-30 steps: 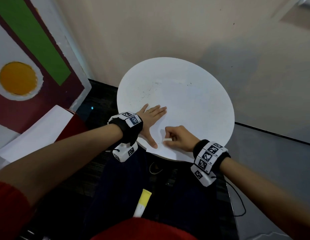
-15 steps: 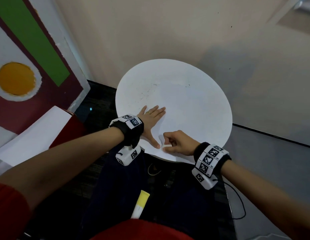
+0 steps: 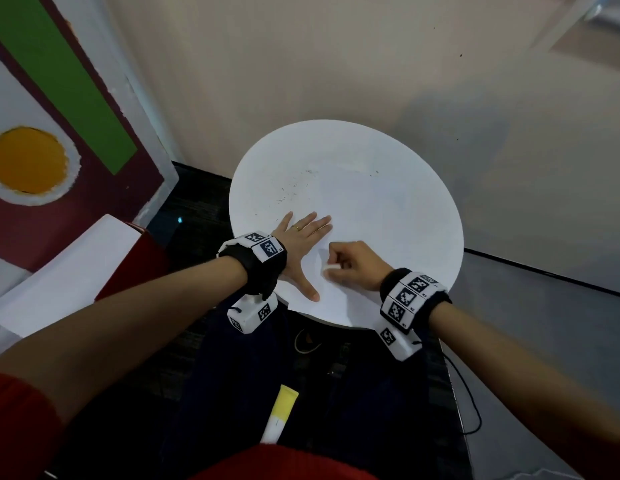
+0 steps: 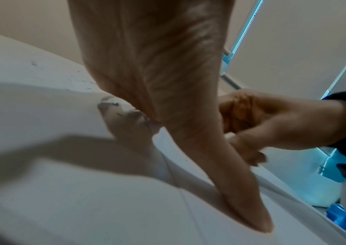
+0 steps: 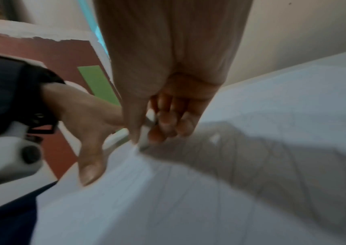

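A white sheet of paper (image 3: pixel 336 301) lies at the near edge of a round white table (image 3: pixel 370 188). My left hand (image 3: pixel 301 247) lies flat on the sheet with fingers spread and the thumb (image 4: pixel 231 182) stretched toward me. Just to its right, my right hand (image 3: pixel 357 268) is curled and pinches a small white eraser (image 3: pixel 331 270) whose end touches the paper. The right wrist view shows the eraser (image 5: pixel 146 132) between thumb and fingers over the paper (image 5: pixel 168 199), with the left hand (image 5: pixel 88 119) beside it. The left wrist view shows the right hand (image 4: pixel 272 122).
A beige wall stands right behind the table. A painted board (image 3: pixel 41 133) with a green stripe and an orange circle leans at the left, a white and red box (image 3: pixel 69 271) below it. A yellow and white tube (image 3: pixel 280 419) lies on my lap. A black cable (image 3: pixel 469 393) hangs at the right.
My right hand with the eraser has shifted a little farther from the table's near edge across the paper. The left hand stays flat in place.
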Demonstrator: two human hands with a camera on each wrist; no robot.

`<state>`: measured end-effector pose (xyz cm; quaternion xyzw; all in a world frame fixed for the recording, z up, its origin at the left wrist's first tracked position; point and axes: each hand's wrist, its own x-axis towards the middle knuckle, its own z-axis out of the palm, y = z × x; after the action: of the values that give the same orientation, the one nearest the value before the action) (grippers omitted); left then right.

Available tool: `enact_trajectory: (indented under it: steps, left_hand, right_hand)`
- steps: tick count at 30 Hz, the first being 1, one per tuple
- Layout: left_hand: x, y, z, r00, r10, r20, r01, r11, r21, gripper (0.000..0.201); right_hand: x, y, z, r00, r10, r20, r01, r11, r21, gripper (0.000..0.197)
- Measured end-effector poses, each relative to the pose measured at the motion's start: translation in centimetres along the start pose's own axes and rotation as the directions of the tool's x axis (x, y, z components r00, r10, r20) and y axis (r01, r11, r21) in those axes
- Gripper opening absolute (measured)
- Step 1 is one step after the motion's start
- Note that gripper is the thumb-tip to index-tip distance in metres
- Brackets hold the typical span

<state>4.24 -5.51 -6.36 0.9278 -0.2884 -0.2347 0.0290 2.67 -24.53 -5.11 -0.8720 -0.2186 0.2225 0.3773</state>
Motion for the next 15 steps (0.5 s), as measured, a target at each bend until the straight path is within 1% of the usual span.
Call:
enact_trajectory:
  steps: [1,2,3,5,6,7,9,10,11,13,14,15]
  left_hand:
    - [-0.1,-0.1,0.1,1.000,0.003,-0.006,-0.003,1.000,0.001,0.149]
    - [-0.1,-0.2,0.1,1.000,0.007,-0.007,-0.007,1.000,-0.004,0.149]
    - [-0.1,-0.2,0.1,1.000,0.014,-0.011,-0.014,1.000,-0.012,0.149]
    - [0.0,-0.2,0.1,0.999,0.020,-0.025,-0.021,1.000,-0.024,0.150]
    - [-0.1,-0.2,0.1,1.000,0.021,-0.023,-0.021,0.999,-0.030,0.149]
    - [-0.1,-0.2,0.1,1.000,0.021,-0.021,-0.022,0.999,-0.034,0.149]
    - [-0.3,-0.2,0.1,0.999,0.019,-0.030,-0.021,0.999,-0.035,0.148]
    - [-0.3,-0.3,0.1,0.999,0.023,-0.031,-0.025,0.999,-0.036,0.148]
    - [-0.3,-0.3,0.1,0.999,0.028,-0.031,-0.029,0.999,-0.041,0.148]
    - [-0.2,-0.3,0.1,0.999,0.030,-0.032,-0.031,0.998,-0.045,0.148]
    - [-0.2,-0.3,0.1,0.999,0.029,-0.027,-0.030,0.999,-0.041,0.148]
    - [-0.3,-0.2,0.1,0.999,0.030,-0.023,-0.030,0.999,-0.036,0.148]
  right_hand:
    - [0.1,-0.2,-0.1,0.997,-0.005,0.074,0.006,1.000,-0.010,0.023]
    - [0.4,-0.2,-0.4,0.995,0.000,0.098,0.001,1.000,-0.016,0.022]
    - [0.9,-0.1,-0.8,0.998,0.010,0.060,-0.009,1.000,-0.019,0.021]
    - [1.9,0.0,-1.3,0.994,0.009,-0.108,-0.012,1.000,-0.028,0.025]
    - [2.0,0.2,-1.2,0.991,0.013,-0.134,-0.017,1.000,-0.025,0.026]
    - [1.8,0.1,-1.0,0.994,0.013,-0.111,-0.015,1.000,-0.015,0.025]
    - [1.3,-0.1,-0.6,0.999,0.017,0.033,-0.017,1.000,0.013,0.022]
    - [1.3,-0.1,-0.8,0.998,0.022,0.058,-0.023,1.000,0.018,0.022]
    - [1.7,0.0,-1.1,0.999,0.029,0.028,-0.029,0.999,0.016,0.021]
    - [2.2,0.1,-1.2,0.994,0.025,-0.102,-0.025,1.000,0.007,0.020]
    - [2.1,0.1,-0.8,0.993,0.021,-0.115,-0.022,1.000,-0.002,0.021]
    - [1.8,0.1,-0.3,0.997,0.014,-0.082,-0.015,1.000,-0.014,0.021]
